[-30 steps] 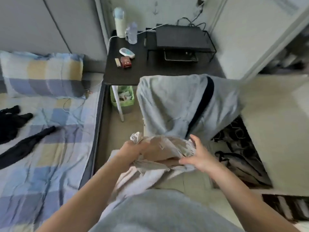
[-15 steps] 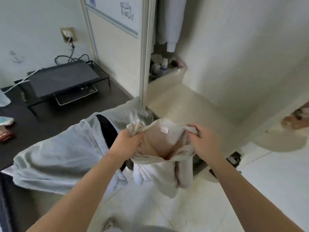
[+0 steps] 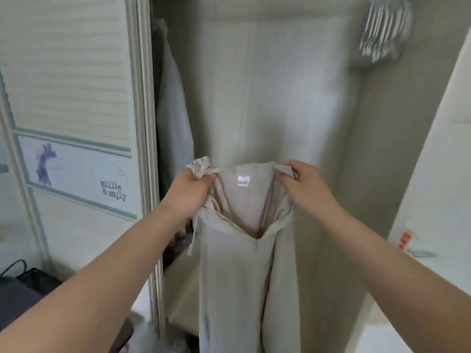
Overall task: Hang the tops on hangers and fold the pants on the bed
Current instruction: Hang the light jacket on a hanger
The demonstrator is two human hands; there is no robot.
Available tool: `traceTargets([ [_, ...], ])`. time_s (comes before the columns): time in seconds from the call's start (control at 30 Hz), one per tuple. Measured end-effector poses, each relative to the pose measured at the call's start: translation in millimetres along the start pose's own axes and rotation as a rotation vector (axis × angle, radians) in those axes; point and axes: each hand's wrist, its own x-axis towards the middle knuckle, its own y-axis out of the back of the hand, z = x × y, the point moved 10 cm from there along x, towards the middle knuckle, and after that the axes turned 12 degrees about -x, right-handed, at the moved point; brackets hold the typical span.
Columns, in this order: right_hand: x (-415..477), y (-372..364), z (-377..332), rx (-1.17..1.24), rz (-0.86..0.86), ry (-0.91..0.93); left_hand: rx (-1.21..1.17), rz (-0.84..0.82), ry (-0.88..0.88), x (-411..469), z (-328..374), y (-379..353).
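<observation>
A beige garment with an open zip and a small white label inside hangs in front of me, stretched wide at its top edge. My left hand grips the bunched left corner of that edge. My right hand grips the right corner. The cloth falls straight down out of the bottom of the view. I see no hanger in my hands.
An open wardrobe is straight ahead. A pale garment hangs at its left side and a striped one at the top right. The sliding wardrobe door stands to the left. A dark desk corner shows at lower left.
The view has swung from the bed and desk up to the open wardrobe. The crumpled beige garment has been raised and spread out, and now hangs full length from both hands.
</observation>
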Motion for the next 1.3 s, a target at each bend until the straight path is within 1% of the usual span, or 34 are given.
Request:
traceTargets([
  [0.17, 79, 58, -52, -0.198, 0.136, 0.083, -0.024, -0.103, -0.133, 73, 86, -21],
  [0.23, 106, 79, -70, -0.278, 0.159, 0.088, -0.050, -0.113, -0.165, 100, 119, -29],
  [0.4, 171, 116, -106, -0.564, 0.216, 0.117, -0.057, -0.162, -0.263, 156, 189, -58],
  [0.57, 239, 149, -122, -0.776, 0.230, 0.070, -0.070, -0.147, -0.325, 199, 237, -83],
  [0.63, 256, 171, -134, -0.899, 0.317, 0.083, -0.080, -0.142, -0.359, 213, 254, -95],
  [0.7, 263, 198, -150, -1.093, 0.476, 0.119, -0.082, -0.141, -0.379, 223, 265, -109],
  [0.77, 271, 224, -156, -1.257, 0.598, 0.097, -0.076, -0.152, -0.410, 232, 273, -125],
  [0.8, 277, 236, -153, -1.320, 0.622, 0.053, -0.069, -0.157, -0.425, 235, 276, -133],
  [0.87, 289, 252, -140, -1.415, 0.604, -0.051, -0.037, -0.150, -0.457, 243, 280, -146],
  [0.97, 302, 265, -117, -1.490, 0.555, -0.174, 0.003, -0.128, -0.492, 250, 284, -160],
  [1.1, 314, 270, -91, -1.499, 0.521, -0.279, 0.038, -0.116, -0.519, 257, 286, -171],
  [1.2, 316, 271, -77, -1.488, 0.521, -0.290, 0.051, -0.113, -0.531, 265, 286, -172],
  [1.3, 317, 279, -73, -1.420, 0.575, -0.260, 0.068, -0.082, -0.521, 269, 284, -165],
])
